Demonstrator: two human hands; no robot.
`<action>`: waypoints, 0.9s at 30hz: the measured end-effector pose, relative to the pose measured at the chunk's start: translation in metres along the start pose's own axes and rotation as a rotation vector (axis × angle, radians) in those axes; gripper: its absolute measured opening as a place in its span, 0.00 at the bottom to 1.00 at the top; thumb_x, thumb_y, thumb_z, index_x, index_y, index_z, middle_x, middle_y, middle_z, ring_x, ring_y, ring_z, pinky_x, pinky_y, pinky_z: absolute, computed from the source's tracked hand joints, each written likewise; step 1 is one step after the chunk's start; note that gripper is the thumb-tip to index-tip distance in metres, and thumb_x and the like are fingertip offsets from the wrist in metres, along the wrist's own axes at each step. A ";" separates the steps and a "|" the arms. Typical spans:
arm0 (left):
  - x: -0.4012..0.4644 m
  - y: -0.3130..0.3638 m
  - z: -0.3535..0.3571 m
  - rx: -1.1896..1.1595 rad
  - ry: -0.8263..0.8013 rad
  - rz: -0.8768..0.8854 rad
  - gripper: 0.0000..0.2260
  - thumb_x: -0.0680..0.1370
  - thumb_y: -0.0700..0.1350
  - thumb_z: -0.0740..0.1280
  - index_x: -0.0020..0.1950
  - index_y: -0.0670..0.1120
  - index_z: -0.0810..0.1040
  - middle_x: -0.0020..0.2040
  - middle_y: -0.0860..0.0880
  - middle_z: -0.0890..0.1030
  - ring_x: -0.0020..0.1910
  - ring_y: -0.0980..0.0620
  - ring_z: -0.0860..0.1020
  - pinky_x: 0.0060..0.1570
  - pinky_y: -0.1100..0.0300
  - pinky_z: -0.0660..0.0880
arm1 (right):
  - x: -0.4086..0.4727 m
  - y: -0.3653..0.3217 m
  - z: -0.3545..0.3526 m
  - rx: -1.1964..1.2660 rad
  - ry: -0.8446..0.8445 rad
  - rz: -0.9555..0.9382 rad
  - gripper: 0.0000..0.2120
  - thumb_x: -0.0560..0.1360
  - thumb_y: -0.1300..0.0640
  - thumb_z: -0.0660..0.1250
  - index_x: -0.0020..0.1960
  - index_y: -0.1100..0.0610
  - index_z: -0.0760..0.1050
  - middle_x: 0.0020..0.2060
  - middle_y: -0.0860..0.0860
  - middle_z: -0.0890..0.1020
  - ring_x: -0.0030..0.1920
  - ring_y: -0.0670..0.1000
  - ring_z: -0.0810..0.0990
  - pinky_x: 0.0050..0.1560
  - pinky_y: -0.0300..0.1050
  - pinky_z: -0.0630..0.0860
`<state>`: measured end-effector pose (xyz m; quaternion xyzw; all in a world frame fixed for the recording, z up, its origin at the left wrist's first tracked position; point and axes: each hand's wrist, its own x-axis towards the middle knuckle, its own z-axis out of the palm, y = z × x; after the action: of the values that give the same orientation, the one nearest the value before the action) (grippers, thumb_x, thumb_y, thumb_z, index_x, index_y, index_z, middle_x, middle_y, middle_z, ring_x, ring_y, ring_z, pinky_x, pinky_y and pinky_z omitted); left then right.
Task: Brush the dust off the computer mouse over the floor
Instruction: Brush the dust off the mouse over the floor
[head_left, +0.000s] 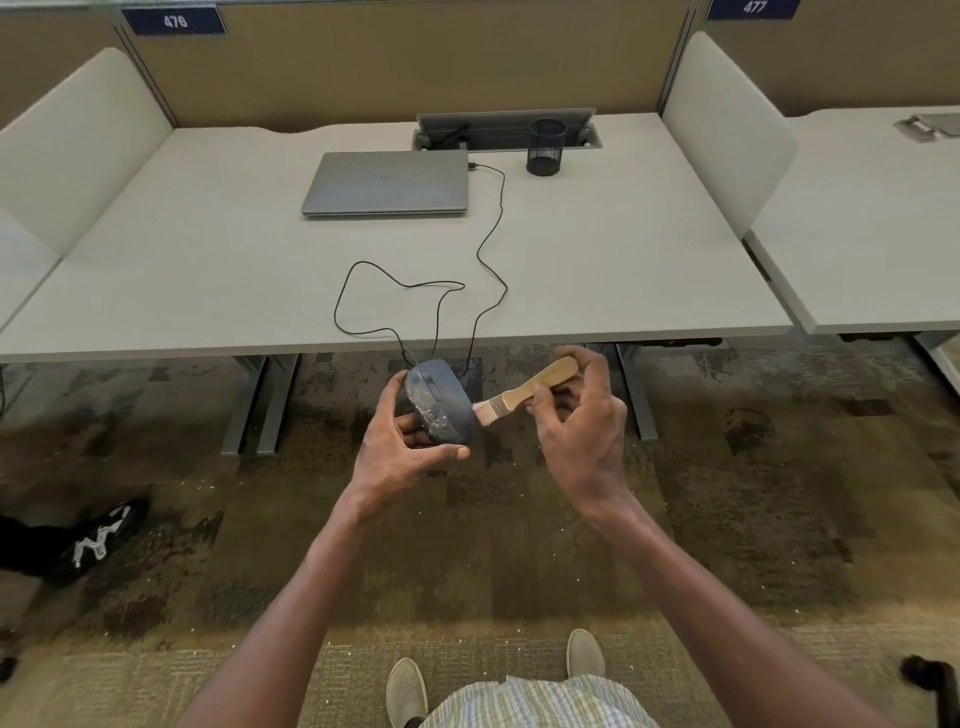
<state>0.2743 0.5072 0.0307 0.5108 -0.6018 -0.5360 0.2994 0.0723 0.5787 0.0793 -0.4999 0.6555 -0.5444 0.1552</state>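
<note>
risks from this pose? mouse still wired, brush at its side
1. The thin black cable runs from the dusty dark grey computer mouse up over the desk edge to the closed grey laptop; a tug might drag it.
2. The left hand grips only the mouse's edges; strokes of the wooden-handled brush in the right hand could dislodge it.

A pale desk (208, 270) holds a closed laptop (387, 183), mesh pen cup (545, 147) and looping black cable (415, 286). Mottled carpet (519, 545) lies below.

Dusty dark corded mouse (440, 402) tilted above the carpet (467, 545), wooden-handled brush (524, 391) bristles touching its right edge.
</note>
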 end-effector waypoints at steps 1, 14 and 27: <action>0.000 0.001 0.000 -0.003 0.000 0.004 0.61 0.57 0.50 0.84 0.82 0.53 0.51 0.71 0.40 0.75 0.58 0.54 0.80 0.52 0.66 0.80 | 0.000 -0.002 0.000 0.021 -0.001 -0.014 0.16 0.78 0.63 0.69 0.63 0.58 0.69 0.46 0.52 0.84 0.44 0.48 0.86 0.44 0.36 0.83; 0.003 -0.004 -0.002 0.040 -0.031 0.025 0.59 0.59 0.46 0.84 0.82 0.53 0.52 0.73 0.39 0.73 0.65 0.47 0.78 0.51 0.70 0.79 | 0.009 0.007 -0.002 0.001 -0.014 0.004 0.16 0.79 0.63 0.69 0.63 0.56 0.68 0.46 0.52 0.84 0.44 0.49 0.87 0.44 0.44 0.85; 0.002 -0.001 -0.007 0.055 -0.073 -0.022 0.66 0.50 0.61 0.85 0.81 0.56 0.52 0.70 0.41 0.77 0.60 0.47 0.82 0.62 0.44 0.79 | 0.018 0.004 -0.004 0.016 -0.145 -0.102 0.16 0.79 0.66 0.67 0.64 0.59 0.68 0.47 0.52 0.83 0.46 0.49 0.86 0.46 0.41 0.85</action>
<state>0.2807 0.5028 0.0311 0.5055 -0.6212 -0.5407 0.2573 0.0591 0.5654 0.0838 -0.5696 0.6117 -0.5192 0.1784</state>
